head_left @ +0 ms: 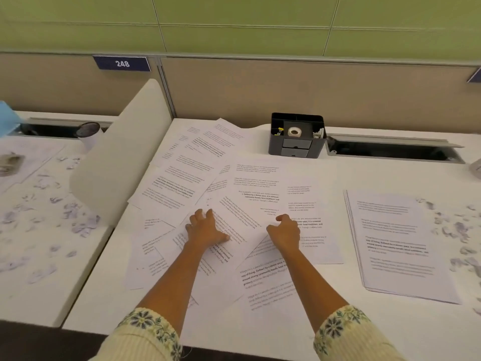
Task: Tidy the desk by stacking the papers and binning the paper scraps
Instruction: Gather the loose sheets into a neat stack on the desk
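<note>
Many printed sheets (192,175) lie scattered and overlapping across the middle of the white desk (338,321). One tilted sheet (242,217) lies on top between my hands. My left hand (205,227) rests on its left part with fingers spread. My right hand (285,231) has its fingers curled and pinches that sheet's right edge. A neat stack of papers (398,246) sits to the right. Small crumpled paper scraps (455,230) lie beyond the stack at the desk's right edge. No bin is in view.
A black desk organiser (296,135) with a tape roll stands at the back. A white rounded divider (117,157) separates a left desk strewn with more scraps (52,217) and a cup (88,134). An open cable slot (390,149) runs along the back right.
</note>
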